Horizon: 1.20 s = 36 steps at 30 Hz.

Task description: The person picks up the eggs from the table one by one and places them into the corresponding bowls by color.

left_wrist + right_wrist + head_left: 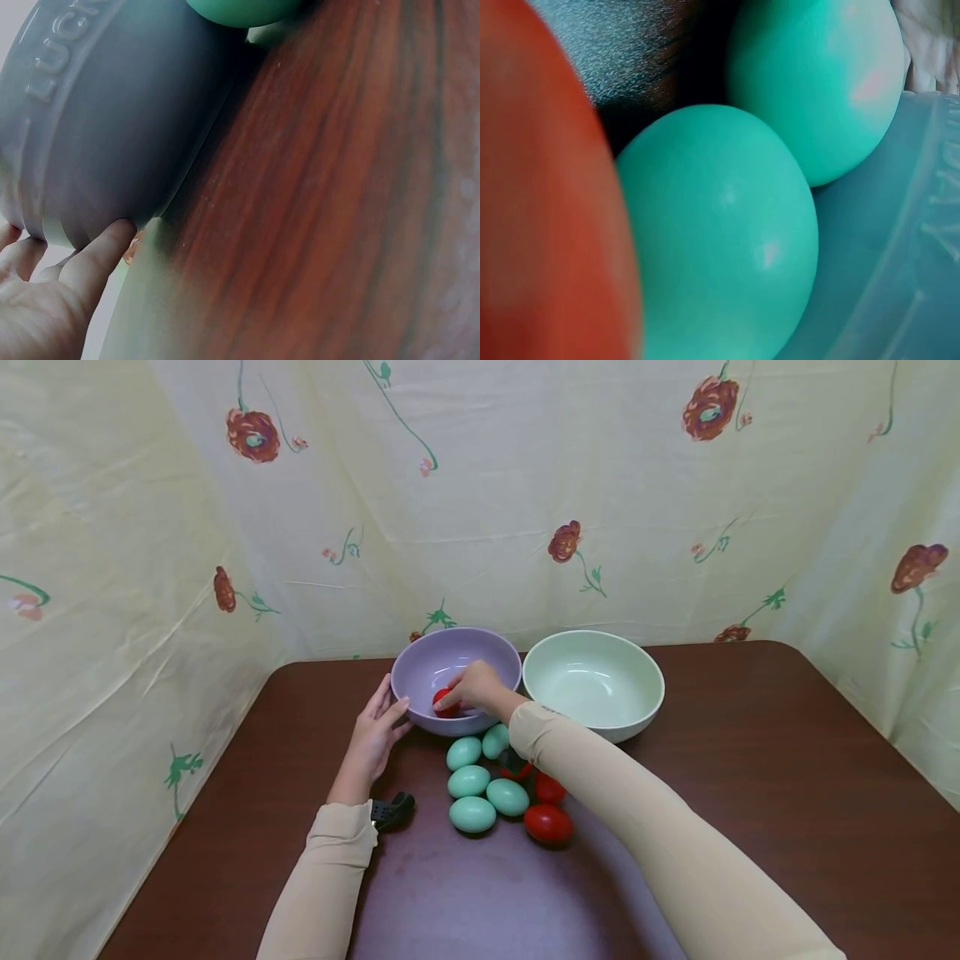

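Note:
My right hand (480, 686) reaches inside the purple bowl (420, 664), fingers and thumb around a red egg (446, 703) low in the bowl. Against the bowl's left outer side rests my left hand (372, 739), its fingers fairly straight. In the left wrist view the fingers (94, 262) touch the bowl's outer wall (142, 97), which bears raised letters. Several green eggs (469, 781) lie in front of the bowl, with red eggs (548, 824) to their right, partly hidden by my right forearm. Close up in the right wrist view are green eggs (720, 232) and something red (547, 195).
A pale green bowl (592, 681) stands right beside the purple one; no eggs show in its visible part. Both are near the back edge of the dark brown table (787, 777). A flowered curtain (480, 502) hangs behind. Each wrist wears a dark device (393, 811).

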Tool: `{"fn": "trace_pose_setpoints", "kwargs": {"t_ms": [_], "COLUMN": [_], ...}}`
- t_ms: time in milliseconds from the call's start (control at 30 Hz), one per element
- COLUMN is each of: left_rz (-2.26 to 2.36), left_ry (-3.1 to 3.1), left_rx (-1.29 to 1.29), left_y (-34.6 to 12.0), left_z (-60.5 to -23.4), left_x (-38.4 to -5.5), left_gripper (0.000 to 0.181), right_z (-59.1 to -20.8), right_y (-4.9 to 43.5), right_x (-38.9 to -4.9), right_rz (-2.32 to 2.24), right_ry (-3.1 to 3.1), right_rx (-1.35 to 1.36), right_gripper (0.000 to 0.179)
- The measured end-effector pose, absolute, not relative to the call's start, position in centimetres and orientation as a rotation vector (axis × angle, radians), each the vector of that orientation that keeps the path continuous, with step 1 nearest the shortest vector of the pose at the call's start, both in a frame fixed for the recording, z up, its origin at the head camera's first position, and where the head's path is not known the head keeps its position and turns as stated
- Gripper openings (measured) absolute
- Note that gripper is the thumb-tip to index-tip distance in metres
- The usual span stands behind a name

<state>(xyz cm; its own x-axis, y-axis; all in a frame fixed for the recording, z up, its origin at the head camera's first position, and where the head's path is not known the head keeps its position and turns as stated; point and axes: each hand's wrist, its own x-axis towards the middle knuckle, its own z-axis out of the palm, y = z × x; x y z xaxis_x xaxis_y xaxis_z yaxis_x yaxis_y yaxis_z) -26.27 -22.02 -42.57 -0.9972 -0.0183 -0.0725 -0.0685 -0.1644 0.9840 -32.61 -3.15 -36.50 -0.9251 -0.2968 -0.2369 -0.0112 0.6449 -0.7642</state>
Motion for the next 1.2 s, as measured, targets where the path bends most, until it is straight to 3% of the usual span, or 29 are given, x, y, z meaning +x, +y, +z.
{"fn": "trace_pose_setpoints", "kwargs": {"t_ms": [333, 633, 1200], "left_rz": [2.376, 2.379, 2.398], "left_ry": [2.016, 2.001, 1.994], "left_rx": [-0.104, -0.115, -0.118], "left_y": [-22.1, -21.9, -21.9], "left_z": [-42.7, -43.0, -42.8], "left_x": [-26.4, -26.7, -26.5], "left_gripper": [0.071, 0.071, 0.071], "right_z": [-36.3, -36.3, -33.2], "right_y": [-3.2, -2.1, 5.5], "right_x": [-32.8, -32.3, -24.9], "right_rz": [-1.284, -1.45, -1.663], "right_ry": [2.469, 2.521, 2.229], "right_rx": [-0.179, -0.34, -0.35], "right_gripper": [0.048, 0.043, 0.037]}}
